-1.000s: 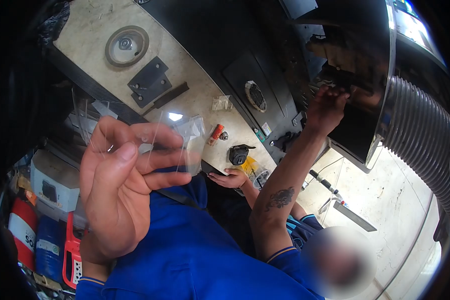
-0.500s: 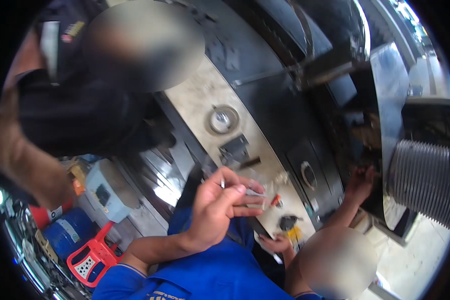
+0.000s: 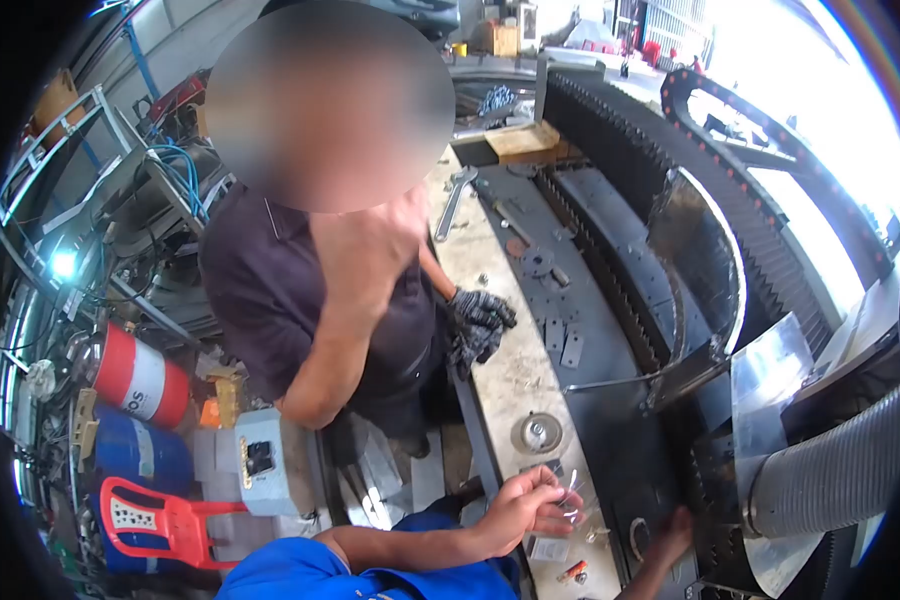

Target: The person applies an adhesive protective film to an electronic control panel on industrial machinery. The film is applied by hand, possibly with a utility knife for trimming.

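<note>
**Camera swung up to a co-worker, clear piece in hand**

Since the earlier frame, the head view has turned, bringing the co-worker [image 3: 270, 285] beyond the left hand [image 3: 515, 508] more fully into sight, one bare hand [image 3: 375, 245] raised and bent inward.

The left hand pinches a thin clear piece [image 3: 571, 492] between thumb and fingers above the bench [image 3: 505, 378]; so light a grip probably spares its surface. The right hand [image 3: 676, 532] is off to the right, too blurred to show whether it grips anything.

Just beyond the left hand lies a tape roll [image 3: 518, 433], whose ring likely keeps the metal part [image 3: 536, 430] inside from wandering. A clear packet [image 3: 550, 548] sits on the near side, with a small red item [image 3: 572, 571] past it. Farther off, the co-worker's gloved hand [image 3: 484, 309] hangs over the bench edge.
</note>
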Action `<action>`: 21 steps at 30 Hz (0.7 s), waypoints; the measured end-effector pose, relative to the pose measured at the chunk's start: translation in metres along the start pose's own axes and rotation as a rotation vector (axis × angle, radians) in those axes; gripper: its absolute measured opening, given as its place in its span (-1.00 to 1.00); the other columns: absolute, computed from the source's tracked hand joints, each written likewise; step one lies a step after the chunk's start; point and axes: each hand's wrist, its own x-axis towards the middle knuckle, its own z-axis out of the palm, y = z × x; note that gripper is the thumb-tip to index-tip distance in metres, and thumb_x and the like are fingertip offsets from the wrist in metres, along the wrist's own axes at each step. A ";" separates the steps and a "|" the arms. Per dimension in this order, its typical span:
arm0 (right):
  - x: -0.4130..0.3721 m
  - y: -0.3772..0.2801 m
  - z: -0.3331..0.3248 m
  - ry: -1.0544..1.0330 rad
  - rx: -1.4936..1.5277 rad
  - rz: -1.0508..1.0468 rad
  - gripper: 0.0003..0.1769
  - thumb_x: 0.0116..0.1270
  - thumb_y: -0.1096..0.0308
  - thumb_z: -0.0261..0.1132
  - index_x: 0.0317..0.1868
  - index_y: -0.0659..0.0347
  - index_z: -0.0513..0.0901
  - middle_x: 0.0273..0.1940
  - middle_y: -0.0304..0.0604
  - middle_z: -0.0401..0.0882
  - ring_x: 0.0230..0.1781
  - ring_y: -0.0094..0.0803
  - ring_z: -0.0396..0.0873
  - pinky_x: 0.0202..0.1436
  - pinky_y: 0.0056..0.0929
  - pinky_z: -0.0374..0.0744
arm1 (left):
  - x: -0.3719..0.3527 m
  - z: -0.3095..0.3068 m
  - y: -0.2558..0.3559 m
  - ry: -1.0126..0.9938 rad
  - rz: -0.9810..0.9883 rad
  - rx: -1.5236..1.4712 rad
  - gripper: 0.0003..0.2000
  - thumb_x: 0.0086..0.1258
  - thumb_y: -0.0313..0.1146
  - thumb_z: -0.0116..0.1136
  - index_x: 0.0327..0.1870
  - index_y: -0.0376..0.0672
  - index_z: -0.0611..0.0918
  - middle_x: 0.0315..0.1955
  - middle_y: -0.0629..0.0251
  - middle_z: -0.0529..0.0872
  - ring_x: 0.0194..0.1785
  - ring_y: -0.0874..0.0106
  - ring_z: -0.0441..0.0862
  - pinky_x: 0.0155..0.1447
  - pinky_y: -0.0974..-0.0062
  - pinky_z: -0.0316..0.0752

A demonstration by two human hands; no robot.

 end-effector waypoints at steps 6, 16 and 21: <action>-0.074 0.101 0.002 -0.308 -0.598 -0.026 -0.84 0.18 0.34 0.29 -0.49 0.23 0.62 -0.58 -0.22 0.57 -0.55 -0.47 0.53 -0.47 -0.44 0.49 | 0.002 -0.008 0.010 -0.051 -0.030 -0.022 -0.96 0.45 -0.43 -0.06 -0.20 -0.15 0.42 -0.10 0.05 0.64 0.01 0.16 0.66 0.05 0.18 0.61; -0.120 0.161 0.021 -0.537 -1.308 -0.221 -0.64 0.33 0.10 0.11 -0.35 0.19 0.68 -0.33 0.09 0.66 -0.27 0.06 0.63 -0.18 -0.02 0.55 | 0.024 -0.030 0.048 -0.131 -0.050 -0.060 -0.97 0.45 -0.44 -0.09 -0.20 -0.15 0.41 -0.08 0.02 0.63 0.04 0.13 0.65 0.06 0.18 0.60; -0.128 0.143 0.043 -0.483 -1.364 -0.201 -0.66 0.26 0.13 0.15 -0.40 0.23 0.67 -0.41 0.10 0.65 -0.35 0.02 0.65 -0.27 -0.08 0.58 | 0.043 -0.034 0.067 -0.151 -0.060 -0.070 -0.97 0.45 -0.45 -0.13 -0.21 -0.14 0.41 -0.09 0.00 0.62 0.03 0.08 0.64 0.05 0.16 0.60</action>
